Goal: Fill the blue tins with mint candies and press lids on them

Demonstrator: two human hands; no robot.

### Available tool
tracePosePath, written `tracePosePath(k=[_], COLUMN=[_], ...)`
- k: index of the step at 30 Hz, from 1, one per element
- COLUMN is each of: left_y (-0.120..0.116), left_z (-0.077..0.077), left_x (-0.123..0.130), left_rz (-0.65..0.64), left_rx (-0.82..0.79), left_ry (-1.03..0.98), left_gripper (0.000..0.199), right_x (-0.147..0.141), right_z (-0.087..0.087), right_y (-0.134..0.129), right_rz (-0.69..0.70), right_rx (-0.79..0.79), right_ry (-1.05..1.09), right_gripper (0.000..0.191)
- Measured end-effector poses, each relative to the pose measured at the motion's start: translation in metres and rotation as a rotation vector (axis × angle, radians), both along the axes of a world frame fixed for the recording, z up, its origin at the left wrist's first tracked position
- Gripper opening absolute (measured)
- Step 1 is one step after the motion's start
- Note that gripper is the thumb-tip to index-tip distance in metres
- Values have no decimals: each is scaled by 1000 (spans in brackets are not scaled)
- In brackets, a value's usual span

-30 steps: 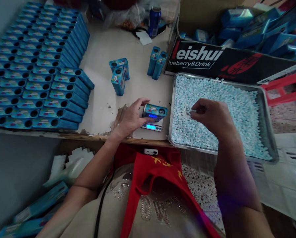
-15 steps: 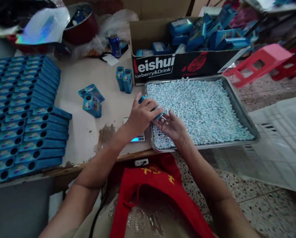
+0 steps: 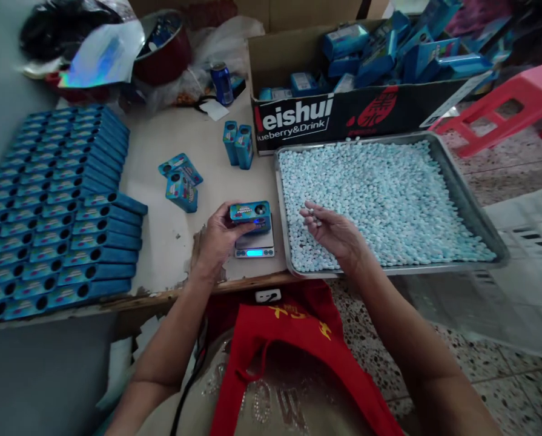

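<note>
A small blue candy box (image 3: 247, 212) with a round hole in its top stands on a digital scale (image 3: 254, 249) whose display glows blue. My left hand (image 3: 220, 236) grips this box from the left side. Over the metal tray (image 3: 475, 209), my right hand (image 3: 332, 230) is palm up, fingers curled round a few pale candies (image 3: 315, 215). Small white and light-blue candies (image 3: 389, 194) cover the tray bottom in a thick layer. Left of the scale, one blue box (image 3: 181, 191) stands against another lying box (image 3: 180, 163).
Rows of blue boxes (image 3: 66, 200) fill the table's left side. Two boxes (image 3: 238, 145) stand near a carton (image 3: 298, 121) heaped with more boxes. Behind are a drink can (image 3: 222, 85) and a red pot (image 3: 166, 60). A red stool (image 3: 511, 103) is at right.
My left hand has brought the blue box from above the tray, where it was tipped over my right palm, left onto the scale. My right hand stays over the tray with several candies.
</note>
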State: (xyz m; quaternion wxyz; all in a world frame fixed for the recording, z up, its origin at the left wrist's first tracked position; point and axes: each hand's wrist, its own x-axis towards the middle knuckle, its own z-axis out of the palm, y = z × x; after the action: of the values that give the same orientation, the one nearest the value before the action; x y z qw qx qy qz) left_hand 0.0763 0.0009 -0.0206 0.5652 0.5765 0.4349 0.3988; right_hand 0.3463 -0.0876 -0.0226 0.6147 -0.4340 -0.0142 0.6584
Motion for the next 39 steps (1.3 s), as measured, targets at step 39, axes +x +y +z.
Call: tracePosePath(k=[39], left_y=[-14], left_z=[-5], left_x=[-109], left_rz=[121], left_rx=[198], left_ry=[86], left_gripper=[58], right_x=[-56], right_z=[88], right_y=[7], right_rz=[497], right_rx=[269], right_ry=[-716], right_gripper=[31])
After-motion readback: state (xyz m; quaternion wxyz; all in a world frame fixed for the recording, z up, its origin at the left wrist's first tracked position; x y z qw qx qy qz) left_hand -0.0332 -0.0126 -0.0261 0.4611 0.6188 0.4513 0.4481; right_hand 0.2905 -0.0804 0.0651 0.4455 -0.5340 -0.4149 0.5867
